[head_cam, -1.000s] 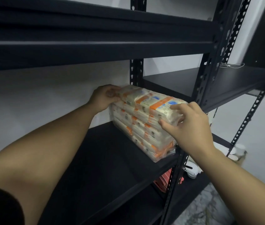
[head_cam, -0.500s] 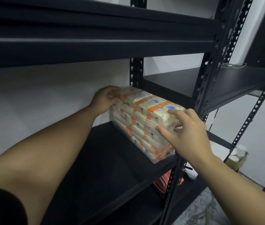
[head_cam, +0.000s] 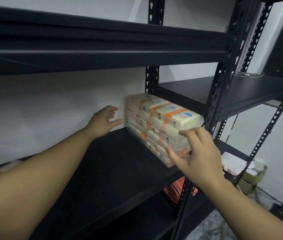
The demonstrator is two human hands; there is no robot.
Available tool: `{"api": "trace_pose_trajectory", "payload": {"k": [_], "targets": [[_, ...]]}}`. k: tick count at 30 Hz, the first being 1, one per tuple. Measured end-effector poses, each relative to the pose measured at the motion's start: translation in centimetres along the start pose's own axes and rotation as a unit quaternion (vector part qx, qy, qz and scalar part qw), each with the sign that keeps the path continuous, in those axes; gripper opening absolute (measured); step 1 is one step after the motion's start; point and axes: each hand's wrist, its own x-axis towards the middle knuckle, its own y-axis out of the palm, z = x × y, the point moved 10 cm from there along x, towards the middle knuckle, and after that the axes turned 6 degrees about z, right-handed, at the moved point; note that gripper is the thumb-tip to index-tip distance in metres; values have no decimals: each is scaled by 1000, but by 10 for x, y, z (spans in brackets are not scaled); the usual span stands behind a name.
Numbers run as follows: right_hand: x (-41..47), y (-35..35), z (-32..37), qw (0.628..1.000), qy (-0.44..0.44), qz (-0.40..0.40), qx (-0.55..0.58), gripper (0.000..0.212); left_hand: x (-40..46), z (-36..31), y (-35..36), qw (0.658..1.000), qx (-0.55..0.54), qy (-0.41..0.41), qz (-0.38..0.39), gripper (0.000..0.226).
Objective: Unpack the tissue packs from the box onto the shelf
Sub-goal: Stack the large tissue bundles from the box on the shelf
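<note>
A plastic-wrapped bundle of cream and orange tissue packs [head_cam: 156, 122] rests on the black shelf [head_cam: 106, 170], pushed to its right end against the upright post. My left hand [head_cam: 105, 121] hovers just left of the bundle, fingers spread, holding nothing. My right hand [head_cam: 197, 153] is in front of the bundle's near end, fingers apart, slightly blurred; whether its fingertips still touch the wrap is unclear. The box is out of sight.
A black shelf board [head_cam: 102, 49] runs overhead. A perforated upright post [head_cam: 218, 94] stands right of the bundle. A blurred cream and orange shape [head_cam: 0, 170] shows at the far left. Red items [head_cam: 173, 189] lie on the lower shelf; a small carton [head_cam: 251, 177] sits on the floor at right.
Both hands have let go of the tissue bundle and drawn back from it. The left hand moved left and opened. The bundle now stands alone on the shelf.
</note>
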Motion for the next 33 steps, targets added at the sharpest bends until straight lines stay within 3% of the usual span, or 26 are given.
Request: {"api": "trace_pose_trajectory", "payload": {"k": [3,7,11,14,16,24,33], "targets": [[-13,31,26,997,-29,61,22,47,-54,14,-17,998,63,-4,20,52],[-35,104,51,968,-13,244,59,59,-125,56,-48,982,161,-74,64,58],[-73,171,66,910,22,411,48,76,-197,113,-93,916,329,-201,111,107],[-87,190,70,902,35,431,4,76,-253,147,-135,861,382,-326,81,128],[-87,194,73,906,40,420,-12,77,-275,158,-148,859,355,-364,57,136],[-85,192,73,907,39,420,-7,77,-249,140,-117,876,363,-306,87,124],[-85,186,56,917,37,394,58,72,-157,56,-2,911,354,-141,156,117]]}}
